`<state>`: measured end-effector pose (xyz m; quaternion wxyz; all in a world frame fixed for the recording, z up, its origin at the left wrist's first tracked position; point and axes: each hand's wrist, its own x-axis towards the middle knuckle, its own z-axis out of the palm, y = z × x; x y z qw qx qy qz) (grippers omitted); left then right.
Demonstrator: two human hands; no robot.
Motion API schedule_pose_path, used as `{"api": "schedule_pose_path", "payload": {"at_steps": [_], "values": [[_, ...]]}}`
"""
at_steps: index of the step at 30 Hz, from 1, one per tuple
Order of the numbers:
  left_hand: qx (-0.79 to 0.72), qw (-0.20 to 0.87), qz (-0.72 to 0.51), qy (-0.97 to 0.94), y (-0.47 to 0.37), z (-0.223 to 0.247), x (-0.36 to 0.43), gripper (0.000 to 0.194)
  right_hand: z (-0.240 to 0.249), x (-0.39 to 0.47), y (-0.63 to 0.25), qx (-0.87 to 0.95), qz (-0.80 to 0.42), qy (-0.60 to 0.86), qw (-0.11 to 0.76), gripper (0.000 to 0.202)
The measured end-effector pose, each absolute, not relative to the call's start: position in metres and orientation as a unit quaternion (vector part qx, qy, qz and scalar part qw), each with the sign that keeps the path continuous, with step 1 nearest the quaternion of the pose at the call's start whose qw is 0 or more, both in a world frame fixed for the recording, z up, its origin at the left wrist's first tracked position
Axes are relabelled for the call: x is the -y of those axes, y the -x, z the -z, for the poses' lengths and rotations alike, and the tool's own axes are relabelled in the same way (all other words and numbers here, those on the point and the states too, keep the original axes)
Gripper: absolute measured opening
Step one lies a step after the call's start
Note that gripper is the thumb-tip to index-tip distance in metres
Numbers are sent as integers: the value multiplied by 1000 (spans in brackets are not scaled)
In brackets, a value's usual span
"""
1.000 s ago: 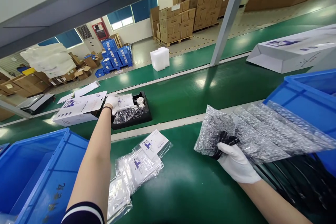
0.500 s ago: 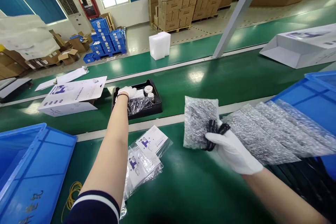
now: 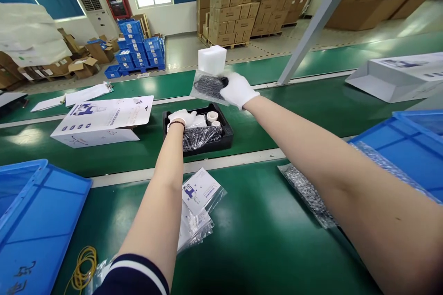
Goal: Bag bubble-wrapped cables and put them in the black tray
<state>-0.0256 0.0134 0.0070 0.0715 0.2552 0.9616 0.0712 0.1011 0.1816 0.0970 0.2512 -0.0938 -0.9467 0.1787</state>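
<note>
A black tray (image 3: 226, 140) on the green belt holds white round parts (image 3: 212, 117) and a dark item in clear plastic (image 3: 200, 137). My gloved left hand (image 3: 182, 118) rests on the tray's left part, over a white item; its fingertips point down and what they hold, if anything, is hidden. Above and behind the tray, my gloved right hand (image 3: 238, 90) is closed on a bubble-wrap pouch (image 3: 208, 86) with something dark in it. Bagged white leaflets (image 3: 200, 190) lie on the near green surface.
Blue bins stand at the left (image 3: 51, 212) and right (image 3: 408, 147). More bubble-wrap pouches (image 3: 306, 189) lie under my right forearm. Printed white boxes (image 3: 104, 120) sit on the belt, left and right. A grey post (image 3: 311, 32) rises behind; white foam (image 3: 212, 59) stands beyond.
My right hand has carried the pouch from the near right up and left to above the tray's back edge. My left hand stays at the tray. The whole view has shifted slightly.
</note>
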Motion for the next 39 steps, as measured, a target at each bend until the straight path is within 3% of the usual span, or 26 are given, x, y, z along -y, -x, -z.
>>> {"api": "schedule_pose_path", "payload": {"at_steps": [4,11,17,23,27,30,34,36,38,39], "values": [[-959,42,-84,-268,13,-9,-27,81,-94,-185,-73,972,-116,61,194,61],[-940,-85,-114,-311,-27,-10,-46,53,-72,-180,-35,991,-96,-17,89,52],[-939,-105,-144,-295,-40,-10,-67,32,-21,-196,-41,991,-122,11,52,37],[-908,-124,-341,-208,-45,-41,-66,48,6,-232,-78,990,-114,77,17,69],[-866,-146,-426,-218,-70,-78,-42,43,-9,-234,-91,991,-92,99,14,79],[-835,-163,-450,-273,-100,-88,-3,36,-39,-231,-104,990,-88,105,36,68],[-825,-195,-442,-292,-133,-76,63,28,-65,-198,-141,976,-90,104,171,57],[-830,-191,-456,-260,-143,-67,87,25,-62,-161,-167,978,-95,22,185,50],[-838,-174,-465,-227,-150,-60,99,24,-48,-116,-196,980,-75,-163,85,45],[-842,-163,-466,-217,-154,-58,102,23,-39,-94,-209,965,-47,-256,27,56]]}}
